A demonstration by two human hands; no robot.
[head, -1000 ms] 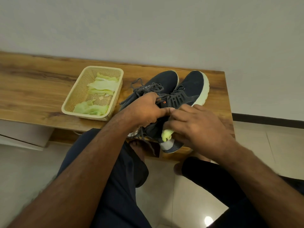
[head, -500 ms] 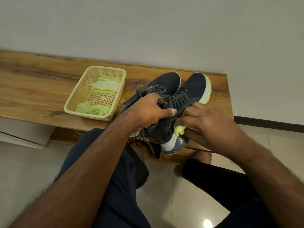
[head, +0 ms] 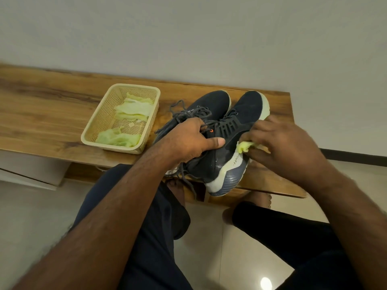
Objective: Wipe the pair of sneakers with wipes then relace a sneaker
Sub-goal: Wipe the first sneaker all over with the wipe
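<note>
Sneakers, two dark ones with pale soles, sit side by side at the right end of the wooden worktop, toes toward the wall. The right sneaker has its heel past the near edge, and the left sneaker lies just beside it with its grey laces loose and tangled on top. The left hand grips the sneakers at the collar, fingers curled over the lacing and the thumb pressed against the right sneaker's side. The right hand has its fingers closed round a crumpled yellow-green wipe, holding it against the outer side of the right sneaker, just above the sole. To the left, near the sneakers, stands a cream basket with more wipes lying in it.
</note>
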